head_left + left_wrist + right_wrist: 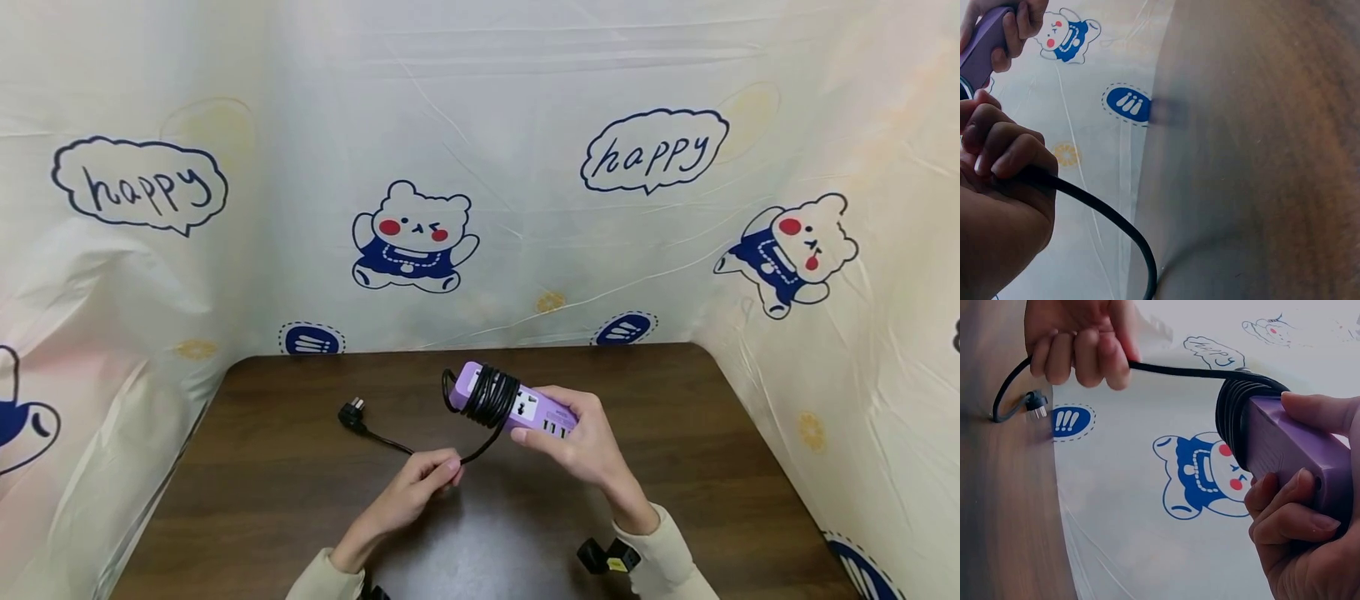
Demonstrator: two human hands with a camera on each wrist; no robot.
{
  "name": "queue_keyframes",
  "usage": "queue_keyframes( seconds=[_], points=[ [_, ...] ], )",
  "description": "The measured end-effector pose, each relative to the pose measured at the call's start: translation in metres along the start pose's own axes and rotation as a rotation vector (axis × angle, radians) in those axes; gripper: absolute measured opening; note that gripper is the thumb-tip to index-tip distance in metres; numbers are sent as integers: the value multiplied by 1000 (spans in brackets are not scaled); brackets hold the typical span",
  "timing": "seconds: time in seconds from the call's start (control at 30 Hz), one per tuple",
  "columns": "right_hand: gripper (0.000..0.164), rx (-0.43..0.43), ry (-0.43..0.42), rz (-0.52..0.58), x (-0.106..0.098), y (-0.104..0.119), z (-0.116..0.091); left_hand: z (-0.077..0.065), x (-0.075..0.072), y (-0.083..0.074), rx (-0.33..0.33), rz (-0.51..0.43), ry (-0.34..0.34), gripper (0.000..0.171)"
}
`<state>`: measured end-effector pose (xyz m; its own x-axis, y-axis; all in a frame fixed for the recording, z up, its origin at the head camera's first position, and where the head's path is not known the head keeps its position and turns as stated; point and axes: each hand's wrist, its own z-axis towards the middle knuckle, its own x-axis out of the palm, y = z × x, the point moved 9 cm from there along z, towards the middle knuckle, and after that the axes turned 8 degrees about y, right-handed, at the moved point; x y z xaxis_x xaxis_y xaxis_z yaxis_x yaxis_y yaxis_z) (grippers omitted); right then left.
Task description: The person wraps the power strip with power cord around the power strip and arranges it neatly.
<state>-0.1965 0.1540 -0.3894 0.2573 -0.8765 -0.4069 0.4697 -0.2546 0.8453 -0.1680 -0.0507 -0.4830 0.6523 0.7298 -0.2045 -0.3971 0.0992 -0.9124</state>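
Note:
A purple power strip (pixel 537 410) with white sockets and USB ports is tilted above the table, its black cord (pixel 491 395) wound several times round the far end. My right hand (pixel 581 437) grips the strip's near end, thumb on one side and fingers on the other. In my left hand (pixel 420 487) the loose stretch of cord is held between curled fingers and thumb. From there the cord runs left to a black plug (pixel 351 414) with metal prongs, at the table's left side. The right wrist view shows the cord (pixel 1179 371) stretched between both hands.
The dark wooden table (pixel 285 500) ends at a pale printed curtain (pixel 525 250) behind and on both sides. A small black device (pixel 607 556) with a yellow label is by the right sleeve (pixel 660 550).

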Motion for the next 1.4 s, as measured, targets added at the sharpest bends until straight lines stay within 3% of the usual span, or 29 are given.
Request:
queue_keyframes(
  seconds=[0.17, 0.43, 0.63, 0.87, 1.1, 1.23, 1.4],
  points=[
    [34, -30, 42, 30, 5, 3, 1, 3, -8, 1, -53, 137, -25, 33],
    [34, -47, 97, 55, 15, 3, 3, 9, -17, 10, -220, 279, -40, 30],
    [34, -34, 109, 53, 18, 3, 4, 16, -25, 17, -278, 304, -53, 30],
    [34, -42, 142, 67, 23, 2, 2, 15, -35, 24, -284, 259, -111, 22],
    [36, -79, 169, 105, 24, 9, 0, 7, -54, 32, -349, 303, -285, 42],
    [37, -96, 179, 92, 21, 12, 1, 8, -57, 29, -295, 267, -279, 28],
    [36, -97, 164, 82, 15, 12, 1, 11, -55, 20, -162, 233, -152, 24]
  ],
)
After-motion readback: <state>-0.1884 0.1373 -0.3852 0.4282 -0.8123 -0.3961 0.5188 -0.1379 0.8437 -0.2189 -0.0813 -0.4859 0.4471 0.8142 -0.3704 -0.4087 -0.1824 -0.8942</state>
